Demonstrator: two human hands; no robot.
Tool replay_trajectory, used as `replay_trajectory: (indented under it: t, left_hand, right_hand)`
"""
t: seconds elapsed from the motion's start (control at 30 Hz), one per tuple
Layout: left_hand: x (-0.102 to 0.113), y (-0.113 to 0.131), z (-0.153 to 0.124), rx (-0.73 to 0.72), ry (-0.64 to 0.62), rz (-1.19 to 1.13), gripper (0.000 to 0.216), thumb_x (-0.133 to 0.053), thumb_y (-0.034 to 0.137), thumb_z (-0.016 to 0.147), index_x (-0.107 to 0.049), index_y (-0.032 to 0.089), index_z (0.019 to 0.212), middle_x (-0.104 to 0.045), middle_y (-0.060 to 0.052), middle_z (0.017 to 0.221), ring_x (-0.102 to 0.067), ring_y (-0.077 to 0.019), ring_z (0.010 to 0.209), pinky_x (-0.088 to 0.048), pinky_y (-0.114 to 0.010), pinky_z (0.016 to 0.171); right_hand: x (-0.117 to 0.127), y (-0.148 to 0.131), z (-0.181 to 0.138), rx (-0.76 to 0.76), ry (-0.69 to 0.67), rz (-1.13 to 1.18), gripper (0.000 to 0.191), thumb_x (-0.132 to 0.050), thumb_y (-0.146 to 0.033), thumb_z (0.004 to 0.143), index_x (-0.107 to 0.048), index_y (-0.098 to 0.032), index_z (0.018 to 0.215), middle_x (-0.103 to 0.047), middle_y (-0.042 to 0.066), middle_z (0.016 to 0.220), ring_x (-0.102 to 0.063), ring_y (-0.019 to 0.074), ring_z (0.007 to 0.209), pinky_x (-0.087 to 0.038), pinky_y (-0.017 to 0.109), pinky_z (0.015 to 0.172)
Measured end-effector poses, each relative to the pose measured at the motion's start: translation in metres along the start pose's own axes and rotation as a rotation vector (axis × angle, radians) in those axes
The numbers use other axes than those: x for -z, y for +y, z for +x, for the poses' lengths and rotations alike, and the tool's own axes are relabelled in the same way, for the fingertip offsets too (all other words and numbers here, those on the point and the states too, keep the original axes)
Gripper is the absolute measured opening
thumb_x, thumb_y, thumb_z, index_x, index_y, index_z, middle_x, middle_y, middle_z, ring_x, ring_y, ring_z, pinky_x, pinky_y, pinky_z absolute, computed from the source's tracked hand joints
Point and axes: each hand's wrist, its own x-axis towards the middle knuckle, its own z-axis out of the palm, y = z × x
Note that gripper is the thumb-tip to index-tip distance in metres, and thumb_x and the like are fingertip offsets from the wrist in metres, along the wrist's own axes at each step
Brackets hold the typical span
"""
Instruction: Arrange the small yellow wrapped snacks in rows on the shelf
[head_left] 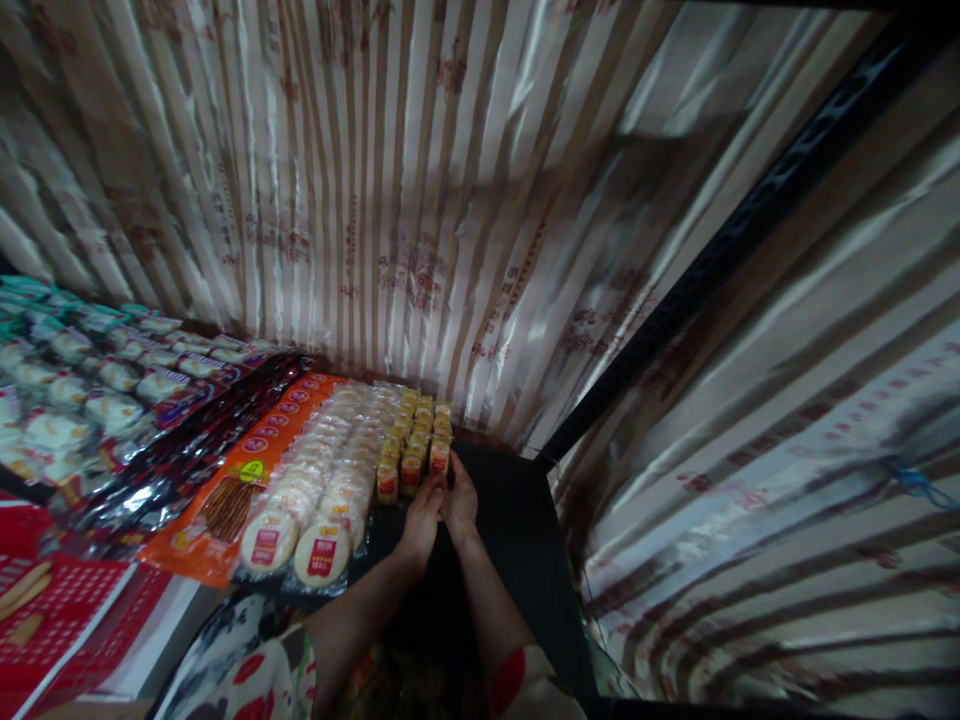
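Small yellow snack packs (412, 450) with red labels stand in three short rows on a dark shelf (510, 520). My left hand (420, 515) has its fingers closed at the lower front of the right-hand row. On the right side of that row, my right hand (460, 497) curls its fingers around the front yellow snack pack (439, 457). The two hands touch each other at the fingertips, and the pack's lower part is hidden by them. Left of these rows lie two rows of clear-wrapped round crackers (322, 555) with red labels.
An orange snack bag (225, 500), dark shiny packets (202, 440) and many white packets (112, 375) lie farther left. A red basket (97, 600) is at lower left. Striped sheeting (420, 200) hangs behind, and a black metal post (675, 300) slants up on the right.
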Motion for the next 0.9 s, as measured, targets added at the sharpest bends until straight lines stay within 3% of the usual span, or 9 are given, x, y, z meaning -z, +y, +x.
replay_trajectory:
  t: [0.3, 0.47, 0.63, 0.73, 0.9]
  left_hand:
    - [0.002, -0.006, 0.002, -0.045, 0.028, 0.009, 0.027, -0.046, 0.012, 0.082, -0.063, 0.017, 0.102, -0.04, -0.006, 0.14, -0.041, -0.0211, 0.124, -0.041, -0.033, 0.096]
    - [0.006, -0.007, -0.017, -0.052, 0.051, 0.116, 0.025, -0.047, 0.013, 0.079, -0.064, 0.019, 0.098, -0.055, -0.005, 0.125, -0.048, -0.0206, 0.116, -0.042, -0.033, 0.095]
    - [0.018, -0.02, -0.053, -0.1, 0.111, 0.195, 0.025, -0.05, 0.013, 0.076, -0.064, 0.022, 0.095, -0.06, -0.003, 0.114, -0.049, -0.0203, 0.113, -0.041, -0.032, 0.096]
    - [0.029, -0.029, -0.083, -0.212, 0.066, 0.302, 0.03, -0.047, 0.012, 0.077, -0.063, 0.022, 0.1, -0.059, -0.004, 0.114, -0.048, -0.0193, 0.113, -0.034, -0.031, 0.102]
    - [0.059, -0.036, -0.144, -0.365, -0.041, 0.422, 0.032, -0.044, 0.018, 0.081, -0.059, 0.02, 0.11, -0.056, -0.007, 0.12, -0.046, -0.0196, 0.115, -0.028, -0.032, 0.106]
  right_hand:
    - [-0.001, -0.001, -0.008, 0.001, 0.051, -0.099, 0.049, -0.045, -0.019, 0.07, -0.057, -0.014, 0.116, -0.06, 0.011, 0.115, -0.05, 0.0239, 0.108, -0.038, 0.038, 0.094]
    - [0.004, -0.008, -0.028, -0.016, 0.073, -0.166, 0.049, -0.048, -0.022, 0.07, -0.055, -0.012, 0.117, -0.059, 0.013, 0.114, -0.05, 0.0257, 0.107, -0.038, 0.04, 0.092]
    - [0.011, -0.016, -0.067, -0.078, 0.041, -0.078, 0.045, -0.048, -0.025, 0.072, -0.055, -0.016, 0.116, -0.058, 0.011, 0.111, -0.054, 0.0224, 0.1, -0.045, 0.035, 0.084]
    - [0.016, -0.021, -0.097, -0.106, 0.004, -0.004, 0.044, -0.047, -0.024, 0.073, -0.055, -0.016, 0.115, -0.057, 0.011, 0.108, -0.058, 0.019, 0.089, -0.048, 0.031, 0.075]
    - [0.024, -0.035, -0.154, -0.065, -0.11, 0.109, 0.039, -0.041, -0.018, 0.074, -0.057, -0.015, 0.11, -0.061, 0.01, 0.103, -0.062, 0.016, 0.083, -0.049, 0.031, 0.078]
